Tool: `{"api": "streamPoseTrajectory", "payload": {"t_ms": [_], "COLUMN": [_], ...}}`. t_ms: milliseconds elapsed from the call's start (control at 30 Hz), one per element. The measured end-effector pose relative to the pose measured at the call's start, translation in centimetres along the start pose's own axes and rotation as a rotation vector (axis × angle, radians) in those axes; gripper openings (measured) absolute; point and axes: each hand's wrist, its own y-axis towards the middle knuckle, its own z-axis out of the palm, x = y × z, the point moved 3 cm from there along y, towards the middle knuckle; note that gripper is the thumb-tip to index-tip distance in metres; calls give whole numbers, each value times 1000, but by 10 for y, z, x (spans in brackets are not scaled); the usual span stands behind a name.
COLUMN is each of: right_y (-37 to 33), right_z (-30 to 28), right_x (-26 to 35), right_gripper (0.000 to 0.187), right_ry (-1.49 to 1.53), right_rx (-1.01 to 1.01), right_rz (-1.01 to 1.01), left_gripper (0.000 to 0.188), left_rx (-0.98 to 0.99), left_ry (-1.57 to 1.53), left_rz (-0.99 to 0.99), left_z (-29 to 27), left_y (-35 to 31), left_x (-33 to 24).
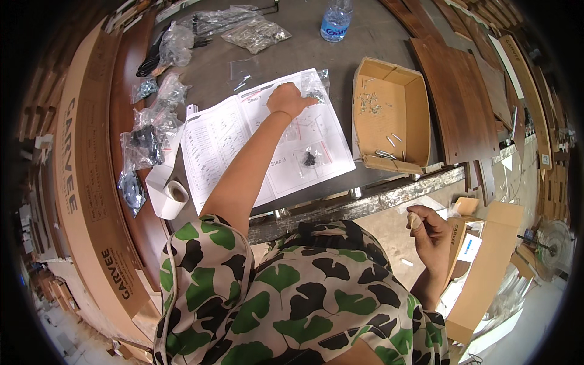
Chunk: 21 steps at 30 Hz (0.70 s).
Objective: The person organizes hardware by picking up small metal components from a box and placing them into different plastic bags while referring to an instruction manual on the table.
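Observation:
My left hand (285, 100) rests over the upper part of an open paper instruction booklet (210, 137), fingers curled under and thumb pointing right. What it holds, if anything, is hidden beneath it. Beside the thumb lies a clear plastic bag of small hardware (316, 94). Lower on the page is another clear bag with small black parts (310, 158). Off the near table edge, at the right, my right hand (433, 237) pinches a small pale beige piece (415, 220) between thumb and fingers; its kind is unclear.
Right of the booklet sits a shallow cardboard box (389, 143) with screws and metal pins. A water bottle (336, 21) stands at the back. Bagged parts (155, 131) and a white roll (176, 192) line the left. Brown boards (456, 97) lie right; an open carton (486, 267) stands below.

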Motion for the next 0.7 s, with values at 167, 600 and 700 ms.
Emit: {"api": "streamPoseTrajectory", "payload": {"t_ms": [167, 600, 700], "right_y": [16, 63, 67], "right_z": [5, 29, 29], "right_x": [-3, 10, 6], "right_gripper": [16, 17, 17], "right_ry": [-65, -145, -116], "right_rx": [19, 175, 188], "right_rz": [21, -149, -141], "left_gripper": [41, 48, 39], "left_rx": [-35, 49, 35], "left_ry": [-59, -96, -128], "left_rz": [60, 2, 53], "left_z": [6, 5, 15], "left_y": [1, 10, 17], "left_x": [8, -17, -7]}}
